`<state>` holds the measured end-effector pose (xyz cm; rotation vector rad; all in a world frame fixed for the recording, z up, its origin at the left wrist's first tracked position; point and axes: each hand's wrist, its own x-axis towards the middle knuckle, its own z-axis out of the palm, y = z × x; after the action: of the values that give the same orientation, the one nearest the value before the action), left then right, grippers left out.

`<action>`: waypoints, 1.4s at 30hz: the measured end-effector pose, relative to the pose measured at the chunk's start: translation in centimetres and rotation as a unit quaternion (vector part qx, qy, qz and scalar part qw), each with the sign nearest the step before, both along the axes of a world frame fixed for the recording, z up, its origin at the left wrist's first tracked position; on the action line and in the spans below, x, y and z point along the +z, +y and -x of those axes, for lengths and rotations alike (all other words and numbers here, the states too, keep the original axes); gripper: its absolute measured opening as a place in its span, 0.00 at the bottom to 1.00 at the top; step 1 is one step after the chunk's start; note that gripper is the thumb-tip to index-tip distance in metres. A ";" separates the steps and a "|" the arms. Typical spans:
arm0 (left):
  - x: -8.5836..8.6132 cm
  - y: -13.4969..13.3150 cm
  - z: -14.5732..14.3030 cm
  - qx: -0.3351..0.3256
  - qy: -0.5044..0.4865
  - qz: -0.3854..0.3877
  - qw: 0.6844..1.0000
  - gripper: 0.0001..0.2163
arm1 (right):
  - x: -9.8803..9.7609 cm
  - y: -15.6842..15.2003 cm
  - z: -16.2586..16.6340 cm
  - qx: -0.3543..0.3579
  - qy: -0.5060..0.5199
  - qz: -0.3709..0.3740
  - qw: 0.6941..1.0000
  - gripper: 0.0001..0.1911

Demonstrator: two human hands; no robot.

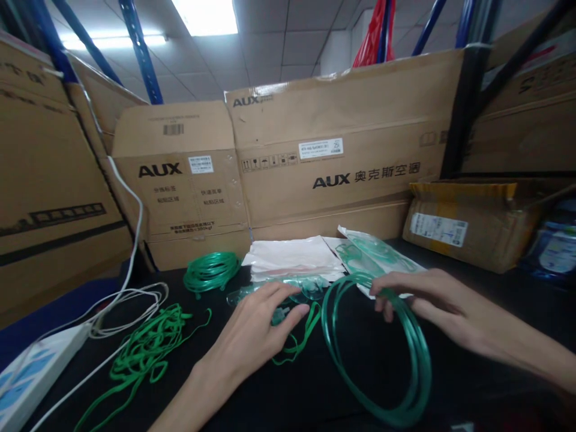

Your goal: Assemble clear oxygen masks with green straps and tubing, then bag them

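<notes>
My right hand (423,300) is closed round the top of a coil of clear green tubing (330,330), which hangs in loose loops above the black table. My left hand (258,324) is over a clear greenish plastic mask (310,288), thumb and fingers apart; the hand hides part of the mask, and I cannot tell if it touches it. A flat green strap (312,321) lies beside my left thumb. Behind the left hand sits another coil of green tubing (211,271).
A tangle of green elastic cord (150,342) lies at left, near a white power strip (45,366) and its cable. White packets (292,255) and a clear bag with green contents (378,252) lie behind. Cardboard boxes (328,204) wall the back; an opened carton (477,240) stands right.
</notes>
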<state>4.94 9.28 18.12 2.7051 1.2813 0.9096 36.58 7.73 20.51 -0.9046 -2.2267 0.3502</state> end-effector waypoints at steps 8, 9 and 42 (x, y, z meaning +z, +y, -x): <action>2.2 3.4 -4.8 -0.097 0.036 0.083 0.991 0.20 | 1.8 0.5 2.7 -0.001 -0.030 0.002 1.000 0.13; 2.2 3.7 -4.9 -0.104 0.023 0.096 0.990 0.14 | 2.1 0.7 2.9 -0.002 -0.030 -0.006 1.000 0.12; 1.6 13.0 18.4 0.499 -0.294 0.038 0.814 0.12 | -2.9 9.8 8.4 0.027 -0.033 -0.187 0.981 0.19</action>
<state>-13.42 22.29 19.74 1.2905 2.4121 1.4908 28.14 17.57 17.66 -0.6615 -2.2767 -0.0760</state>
